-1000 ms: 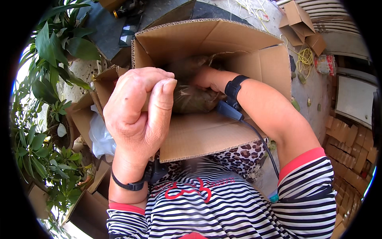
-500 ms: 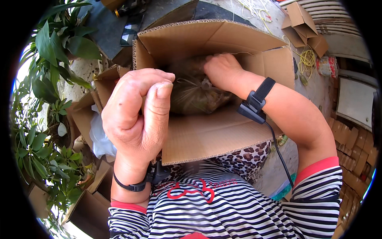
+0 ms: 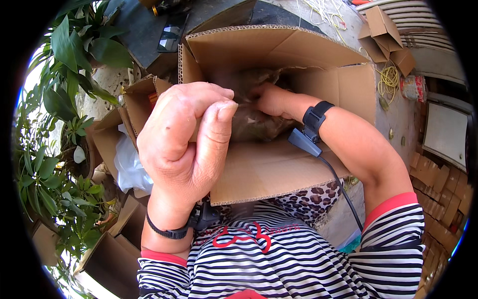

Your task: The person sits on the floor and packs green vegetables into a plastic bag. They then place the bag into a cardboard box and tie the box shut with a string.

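Observation:
An open cardboard box point(image 3: 279, 174) stands in front of me with its flaps folded out. Inside lies a clear plastic bag point(image 3: 256, 130) with dark brownish contents too blurred to name. My right hand point(image 3: 273, 99) reaches into the box, fingers curled at the gathered top of the bag; its fingertips are partly hidden. Above the box's left side I hold up my left hand point(image 3: 186, 137), closed, thumb pressed against the bent fingers. A thin strand seems to run from it toward the bag, but what it pinches is hidden.
Smaller open cardboard boxes point(image 3: 112, 259) and a white plastic bag point(image 3: 130, 162) are on the left, beside leafy plants point(image 3: 55, 119). A phone point(image 3: 172, 32) lies on a dark surface behind. Yellow cord point(image 3: 388, 82), a tin point(image 3: 413, 88) and folded cartons point(image 3: 381, 30) stand at right.
My right hand has shifted slightly left and down inside the box, its wrist turning. My left hand stays closed, a little further right in view. The whole view has shifted slightly.

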Demonstrator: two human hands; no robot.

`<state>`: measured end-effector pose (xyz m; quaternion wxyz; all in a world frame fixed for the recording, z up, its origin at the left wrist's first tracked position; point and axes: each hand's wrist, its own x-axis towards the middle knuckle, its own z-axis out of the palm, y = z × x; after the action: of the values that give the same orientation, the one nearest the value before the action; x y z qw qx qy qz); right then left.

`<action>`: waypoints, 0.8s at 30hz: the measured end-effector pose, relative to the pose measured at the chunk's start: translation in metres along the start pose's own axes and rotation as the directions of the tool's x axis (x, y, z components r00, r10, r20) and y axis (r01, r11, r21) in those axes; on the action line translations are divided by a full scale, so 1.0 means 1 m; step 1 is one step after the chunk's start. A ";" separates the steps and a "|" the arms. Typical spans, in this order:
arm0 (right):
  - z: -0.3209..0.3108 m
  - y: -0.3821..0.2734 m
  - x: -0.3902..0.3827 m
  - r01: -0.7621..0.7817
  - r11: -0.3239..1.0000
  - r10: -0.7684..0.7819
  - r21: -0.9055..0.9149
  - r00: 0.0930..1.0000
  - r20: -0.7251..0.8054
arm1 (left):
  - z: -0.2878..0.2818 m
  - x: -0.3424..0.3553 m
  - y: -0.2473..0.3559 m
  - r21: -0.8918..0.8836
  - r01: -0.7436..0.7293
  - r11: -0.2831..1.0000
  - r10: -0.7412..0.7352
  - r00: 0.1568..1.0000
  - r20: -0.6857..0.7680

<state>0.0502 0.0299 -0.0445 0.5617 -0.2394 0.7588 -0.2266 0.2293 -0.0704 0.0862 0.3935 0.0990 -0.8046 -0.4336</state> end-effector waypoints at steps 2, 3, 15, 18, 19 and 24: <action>-0.009 0.012 0.009 0.126 0.964 -0.143 -0.233 0.988 -0.060 | 0.002 0.003 -0.001 -0.021 0.008 1.000 -0.008 1.000 -0.008; -0.012 0.019 0.013 0.175 0.921 -0.214 -0.347 0.974 -0.078 | 0.004 0.003 -0.001 -0.045 0.026 0.999 -0.027 0.999 -0.018; -0.031 -0.002 -0.005 -0.084 0.349 -0.493 -0.933 0.830 -0.259 | -0.001 0.005 -0.003 0.036 0.024 0.999 -0.026 0.998 0.063; -0.026 -0.007 -0.008 -0.045 0.383 -0.442 -0.923 0.868 -0.226 | 0.000 0.004 -0.004 0.034 -0.003 0.999 0.001 0.998 0.059; -0.025 -0.008 -0.011 -0.031 0.410 -0.440 -0.912 0.869 -0.227 | -0.001 0.003 -0.003 0.044 -0.006 0.999 0.004 0.998 0.061; -0.024 -0.015 -0.023 -0.043 0.520 -0.354 -0.853 0.898 -0.262 | -0.002 0.003 0.003 0.074 -0.008 0.997 0.006 1.000 0.027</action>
<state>0.0345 0.0342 -0.0120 0.1834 -0.4957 0.8458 0.0722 0.2293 -0.0708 0.0911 0.3802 0.1048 -0.8256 -0.4035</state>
